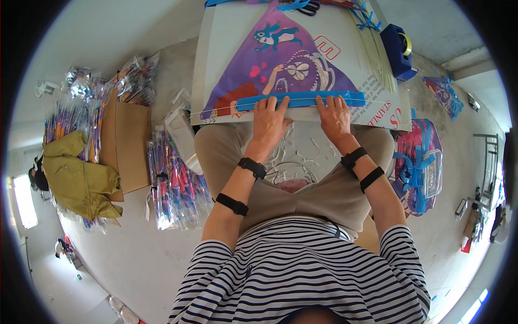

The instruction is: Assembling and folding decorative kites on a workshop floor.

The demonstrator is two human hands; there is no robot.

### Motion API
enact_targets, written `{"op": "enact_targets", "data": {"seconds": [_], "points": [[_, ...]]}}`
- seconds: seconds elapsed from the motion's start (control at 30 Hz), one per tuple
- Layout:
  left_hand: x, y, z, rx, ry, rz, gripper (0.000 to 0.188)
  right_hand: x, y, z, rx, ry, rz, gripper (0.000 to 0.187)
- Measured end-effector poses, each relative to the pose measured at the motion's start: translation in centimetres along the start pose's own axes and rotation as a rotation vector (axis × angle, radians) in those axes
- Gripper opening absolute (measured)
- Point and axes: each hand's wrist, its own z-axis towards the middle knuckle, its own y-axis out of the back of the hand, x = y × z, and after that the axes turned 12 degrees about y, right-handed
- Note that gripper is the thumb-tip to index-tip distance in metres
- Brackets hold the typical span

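A purple triangular kite [243, 70] with printed cartoon figures lies on the board across my lap, its point toward the far side. Along its near edge runs a folded blue strip [302, 99], and a thin pale rod [210, 113] crosses it, sticking out past both sides. My left hand [270, 120] rests on the left-middle of the strip, fingers stretched over it and thumb out to the side. Further right, my right hand [334, 114] lies on the strip too, its fingers extended over it. Neither palm shows, so what is under the fingers is partly hidden.
The white board [216, 43] sits over my knees. Thin pale rods [375, 51] and a blue tape dispenser [398, 52] are at its right; scissors [308, 8] are at the far edge. Bagged kites [175, 183] lie left by a cardboard box [127, 146]; a pink-and-blue bundle [418, 167] lies right.
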Motion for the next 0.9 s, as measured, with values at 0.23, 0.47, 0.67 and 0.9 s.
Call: {"op": "enact_targets", "data": {"seconds": [0.23,0.47,0.67,0.9], "points": [[-1.9,0.2,0.4,0.087,0.006,0.099,0.073,0.0,-0.4,-0.4,-0.025,-0.062,-0.027,0.04],[-2.1,-0.4,-0.1,0.093,0.035,0.195,0.083,0.0,0.0,-0.2,-0.09,-0.031,0.062,0.037],[-2.8,-0.7,-0.3,0.082,0.064,0.234,0.086,-0.1,-0.1,-0.5,-0.109,-0.046,0.089,0.041],[-3.2,-0.3,-0.2,0.089,0.116,0.204,0.086,0.0,0.2,-0.1,-0.036,-0.073,0.12,0.043]]}}
